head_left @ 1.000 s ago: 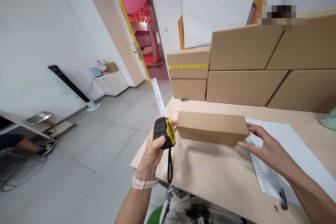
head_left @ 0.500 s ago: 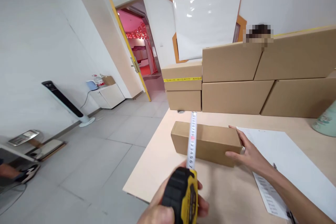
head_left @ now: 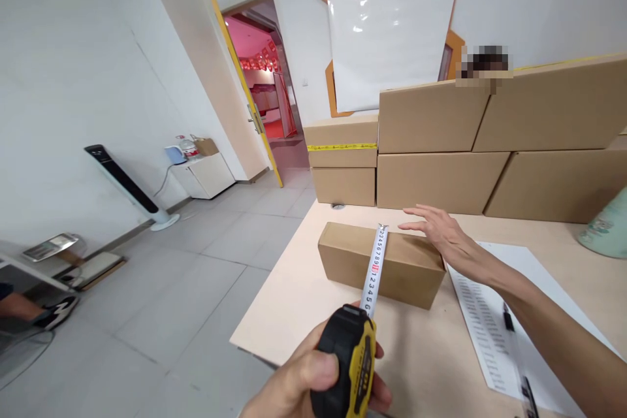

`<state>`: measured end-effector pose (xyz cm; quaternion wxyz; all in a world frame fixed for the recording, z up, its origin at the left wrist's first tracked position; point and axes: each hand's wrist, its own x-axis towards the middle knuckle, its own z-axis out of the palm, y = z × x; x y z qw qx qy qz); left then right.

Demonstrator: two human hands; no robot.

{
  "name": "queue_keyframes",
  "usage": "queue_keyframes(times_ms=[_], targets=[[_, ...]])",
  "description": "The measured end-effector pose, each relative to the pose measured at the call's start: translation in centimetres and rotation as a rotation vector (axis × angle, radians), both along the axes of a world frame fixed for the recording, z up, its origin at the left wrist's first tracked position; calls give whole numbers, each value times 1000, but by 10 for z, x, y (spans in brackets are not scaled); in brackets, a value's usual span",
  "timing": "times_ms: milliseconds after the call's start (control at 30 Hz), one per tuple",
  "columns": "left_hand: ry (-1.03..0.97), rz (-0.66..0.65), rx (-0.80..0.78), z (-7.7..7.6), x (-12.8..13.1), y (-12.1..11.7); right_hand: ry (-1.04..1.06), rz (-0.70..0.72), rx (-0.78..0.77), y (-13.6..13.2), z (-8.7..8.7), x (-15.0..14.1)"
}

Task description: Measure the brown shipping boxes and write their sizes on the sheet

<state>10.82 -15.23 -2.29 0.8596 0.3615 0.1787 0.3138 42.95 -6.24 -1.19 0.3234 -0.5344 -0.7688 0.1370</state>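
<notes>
My left hand (head_left: 304, 372) is closed round a black and yellow tape measure (head_left: 345, 359) at the bottom middle. Its white blade (head_left: 375, 274) runs forward across a small brown cardboard box (head_left: 411, 268), with the metal end near the box's far top edge. The box lies lengthwise on the table. Over the right part of the box, my right hand (head_left: 438, 232) is held with fingers stretched out to the left toward the blade's end, holding nothing. Whether its palm touches the box I cannot tell.
Larger cardboard boxes (head_left: 441, 179) are stacked along the table's far side, a person's head partly behind them. A printed sheet (head_left: 529, 287) and a pen (head_left: 516, 353) lie under my right forearm. A green container (head_left: 607, 228) stands at right. The table (head_left: 274, 313) edge drops to tiled floor.
My right hand has let go of the box's right end and moved up and left above it. The blade's end has shifted right and nearer, onto the box's far edge.
</notes>
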Motion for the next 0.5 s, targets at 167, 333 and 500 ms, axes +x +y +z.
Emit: queue_keyframes(times_ms=[167,333,500], targets=[[-17,3,-56,6,-1,-9,-70,23,-19,20,2,-14],[-32,15,-17,7,0,-12,-103,56,-41,25,-3,-16],[-41,11,-21,7,2,-10,-90,55,-62,23,-2,-18]])
